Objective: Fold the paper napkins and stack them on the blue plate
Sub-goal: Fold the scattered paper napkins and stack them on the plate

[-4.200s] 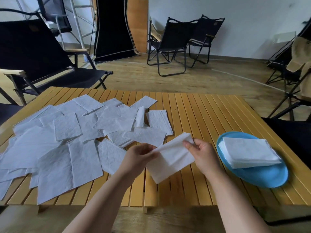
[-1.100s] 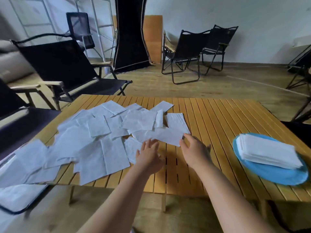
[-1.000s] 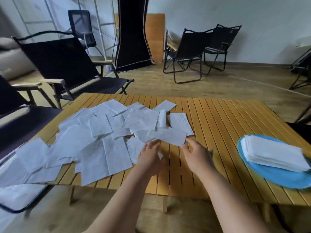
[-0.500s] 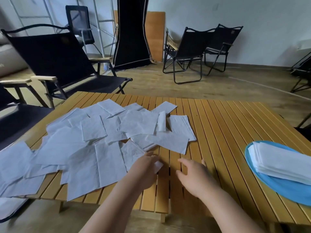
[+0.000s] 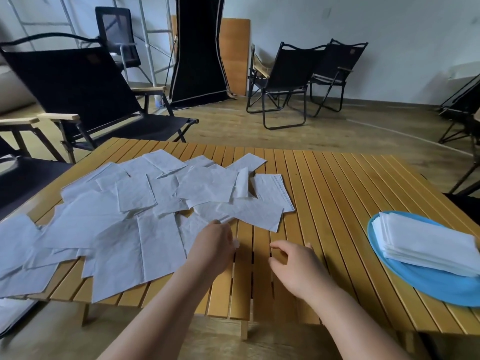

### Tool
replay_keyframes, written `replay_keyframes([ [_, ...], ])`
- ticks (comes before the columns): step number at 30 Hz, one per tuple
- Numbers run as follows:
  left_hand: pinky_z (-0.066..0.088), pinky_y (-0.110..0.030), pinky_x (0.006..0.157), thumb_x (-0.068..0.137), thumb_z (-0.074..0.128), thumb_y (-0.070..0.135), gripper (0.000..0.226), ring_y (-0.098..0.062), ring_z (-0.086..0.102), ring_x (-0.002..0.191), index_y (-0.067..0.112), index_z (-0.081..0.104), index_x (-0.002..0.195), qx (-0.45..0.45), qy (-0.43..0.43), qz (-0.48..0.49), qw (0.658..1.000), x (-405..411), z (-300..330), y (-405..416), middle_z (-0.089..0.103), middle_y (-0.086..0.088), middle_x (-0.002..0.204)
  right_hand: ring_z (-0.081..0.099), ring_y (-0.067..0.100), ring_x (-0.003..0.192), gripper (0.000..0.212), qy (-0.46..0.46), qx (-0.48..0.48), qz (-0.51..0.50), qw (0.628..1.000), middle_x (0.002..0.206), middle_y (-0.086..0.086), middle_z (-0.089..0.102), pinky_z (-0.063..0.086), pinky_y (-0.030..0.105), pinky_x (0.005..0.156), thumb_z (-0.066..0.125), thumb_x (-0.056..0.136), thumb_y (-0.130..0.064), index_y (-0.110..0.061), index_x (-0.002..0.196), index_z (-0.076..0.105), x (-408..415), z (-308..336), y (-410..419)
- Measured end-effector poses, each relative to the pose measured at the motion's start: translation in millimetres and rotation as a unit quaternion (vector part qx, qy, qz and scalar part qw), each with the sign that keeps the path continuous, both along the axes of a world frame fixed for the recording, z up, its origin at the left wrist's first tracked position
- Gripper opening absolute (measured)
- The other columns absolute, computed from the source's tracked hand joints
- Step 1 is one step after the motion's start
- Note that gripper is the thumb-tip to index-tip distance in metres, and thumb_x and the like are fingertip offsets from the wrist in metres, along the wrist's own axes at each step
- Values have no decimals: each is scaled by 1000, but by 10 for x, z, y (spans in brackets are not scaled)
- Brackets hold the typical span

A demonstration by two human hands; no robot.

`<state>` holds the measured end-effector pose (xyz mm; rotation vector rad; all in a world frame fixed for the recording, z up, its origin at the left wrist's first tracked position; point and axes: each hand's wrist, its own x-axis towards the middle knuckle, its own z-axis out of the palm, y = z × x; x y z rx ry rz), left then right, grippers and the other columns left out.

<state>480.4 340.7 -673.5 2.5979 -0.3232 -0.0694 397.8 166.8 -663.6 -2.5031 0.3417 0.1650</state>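
Several unfolded white paper napkins [image 5: 130,216] lie overlapping across the left half of the slatted wooden table [image 5: 337,193]. My left hand [image 5: 215,245] sits at the near right edge of that spread and pinches the corner of one napkin [image 5: 192,227], a white tip showing past its fingers. My right hand [image 5: 298,266] hovers just above the bare slats beside it, fingers loosely curled, holding nothing. At the right edge, the blue plate [image 5: 428,287] carries a stack of folded napkins [image 5: 428,245].
Black folding chairs stand at the table's far left [image 5: 85,100] and further back on the floor [image 5: 285,79]. Some napkins hang over the table's left edge [image 5: 15,255]. Another dark chair [image 5: 465,203] stands close to the right side.
Both hands have drawn back toward the near edge. The left hand has closed on a napkin corner. The folded napkin held 4.2 s ago is out of my hands.
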Motion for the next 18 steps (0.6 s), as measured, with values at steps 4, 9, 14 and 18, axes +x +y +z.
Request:
replay_keyframes([
  [4,48,-16,58,93,69,31,13,-9,62,74,18,69,90,-234,66,16,970,-65,103,-79,67,8,84,39,28,144,56,-29,43,0,999,144,-5,56,47,40,108,65,95,-40,-41,147,43,38,13,-33],
  [9,58,-36,73,94,69,23,27,-36,62,98,0,66,108,-502,289,27,815,-92,182,-86,59,-27,116,44,20,141,78,-59,48,33,997,158,-11,39,47,34,104,72,92,-34,-42,155,26,85,88,-36],
  [14,60,-36,77,100,58,16,31,-33,68,98,-4,63,123,-604,359,32,711,-94,269,-92,67,-25,116,54,10,125,59,-94,73,32,992,144,-16,53,50,12,80,70,92,-36,-38,145,44,107,55,-76],
  [18,62,-37,76,102,54,26,34,-30,72,92,2,59,126,-649,359,62,668,-99,256,-113,72,-21,109,60,0,96,10,-136,124,7,983,105,-19,67,42,9,64,63,97,-36,-31,105,66,136,47,-155],
])
